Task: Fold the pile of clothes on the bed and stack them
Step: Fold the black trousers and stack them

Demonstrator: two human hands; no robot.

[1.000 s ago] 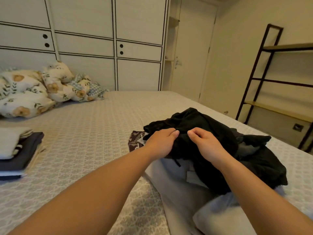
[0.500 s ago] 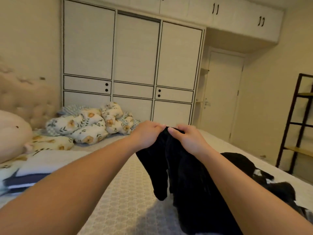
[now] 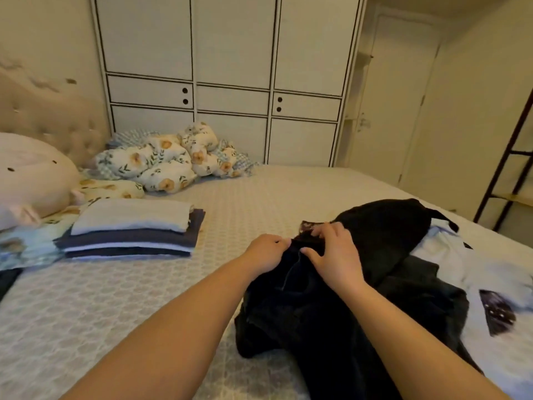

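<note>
left hand (image 3: 266, 252): pinching top edge of black garment (image 3: 311, 307)
right hand (image 3: 336, 255): gripping same edge, just beside left
garment: on bed (image 3: 115, 298), over unfolded pile (image 3: 432, 255)
folded stack (image 3: 129, 232): far left

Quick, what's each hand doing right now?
Left hand: grips the black garment at its top edge.
Right hand: pinches the same edge.
</note>
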